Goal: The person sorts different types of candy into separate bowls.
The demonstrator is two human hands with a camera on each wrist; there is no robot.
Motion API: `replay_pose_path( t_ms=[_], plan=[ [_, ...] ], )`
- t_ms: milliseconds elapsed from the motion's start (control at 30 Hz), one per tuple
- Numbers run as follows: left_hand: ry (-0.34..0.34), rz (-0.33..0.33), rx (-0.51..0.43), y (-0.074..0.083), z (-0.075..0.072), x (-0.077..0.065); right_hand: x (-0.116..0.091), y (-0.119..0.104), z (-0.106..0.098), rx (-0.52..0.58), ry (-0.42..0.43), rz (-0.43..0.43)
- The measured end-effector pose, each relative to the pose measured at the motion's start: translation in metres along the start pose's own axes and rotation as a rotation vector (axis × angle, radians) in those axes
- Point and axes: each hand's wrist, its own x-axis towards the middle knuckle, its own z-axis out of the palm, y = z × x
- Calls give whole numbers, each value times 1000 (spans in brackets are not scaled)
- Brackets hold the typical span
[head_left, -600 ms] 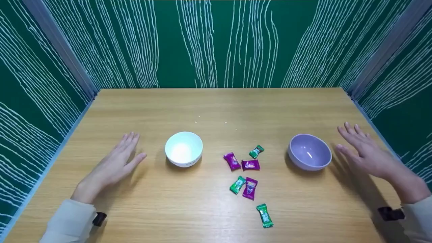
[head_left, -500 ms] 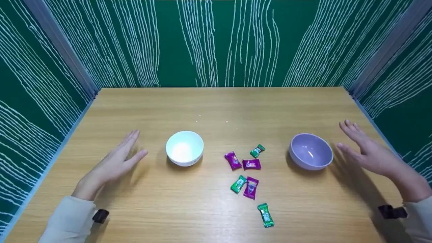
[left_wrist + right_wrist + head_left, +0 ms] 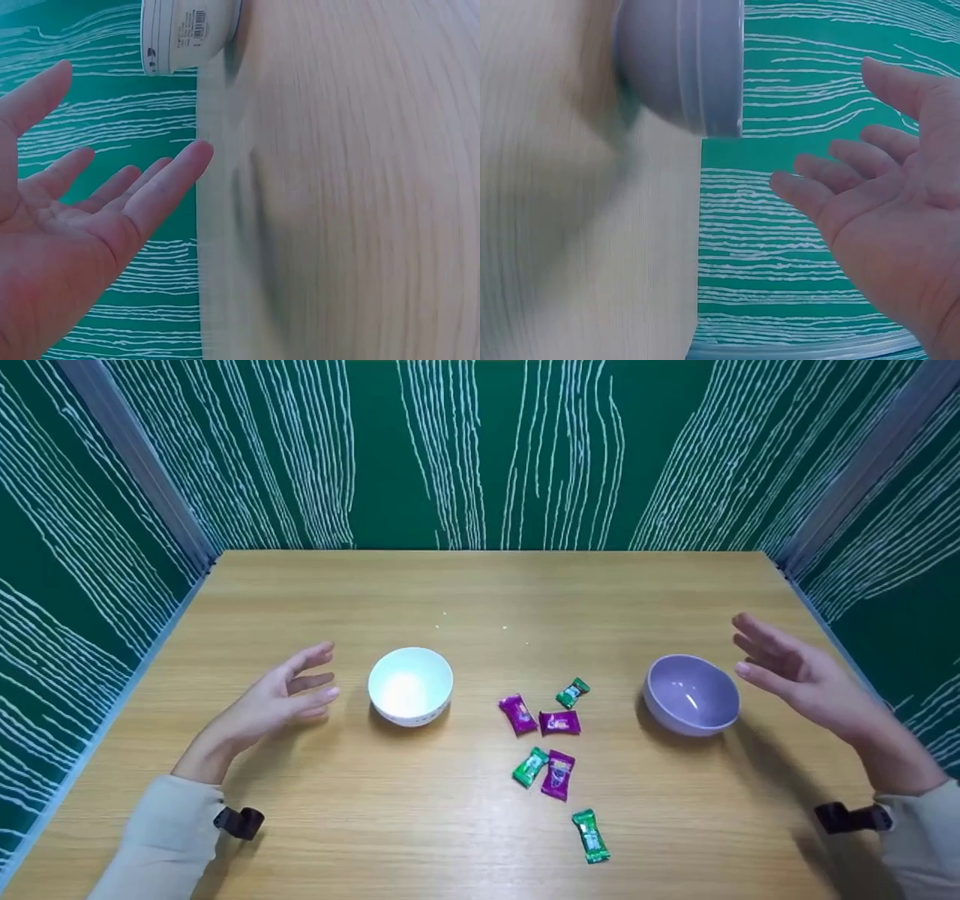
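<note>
My left hand (image 3: 274, 701) hovers over the table left of a white bowl (image 3: 410, 688), its fingers loosely bent and holding nothing. In the left wrist view that bowl (image 3: 193, 34) shows a barcode label on its outside. On the other side, my right hand (image 3: 806, 679) is raised just right of a purple bowl (image 3: 691, 695), palm turned inward, with nothing in it. The right wrist view shows the purple bowl's outer wall (image 3: 679, 67) beside the spread fingers. Between the bowls lie several wrapped candies, some purple (image 3: 559, 775) and some green (image 3: 591, 836). The inside of each bowl shows no candy.
The wooden table (image 3: 337, 825) carries a few tiny white specks (image 3: 504, 628) toward the back. Green panels (image 3: 487, 450) with wavy white lines rise behind it and along both sides. A small black device (image 3: 240, 823) sits at each wrist.
Both hands have turned from palms down to palms facing inward, their fingers bending more. The left hand has shifted slightly toward the white bowl, the right slightly toward the purple one. Bowls and candies stay put.
</note>
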Motion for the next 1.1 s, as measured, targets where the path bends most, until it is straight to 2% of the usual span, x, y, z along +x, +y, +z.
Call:
replay_pose_path(
  t_ms=[167, 333, 567, 767, 867, 1000, 1100],
  plan=[
    [-18, -36, -72, -3, 1, 3, 12, -8, 11, 101, -2, -86],
    [-28, -44, -127, -7, 3, 4, 28, -19, 25, 136, -20, -139],
    [-47, -39, -209, -10, 10, 7, 41, -38, 44, 182, -101, -133],
    [-63, -29, -156, -12, 16, 12, 47, -48, 59, 226, -165, -158],
    [-85, -20, -161, -12, 20, 17, 48, -51, 66, 239, -209, -166],
    [-115, -12, -196, -10, 25, 25, 51, -56, 76, 226, -279, -141],
    [-142, -1, -220, -10, 29, 31, 54, -59, 84, 174, -328, -119]
  ],
)
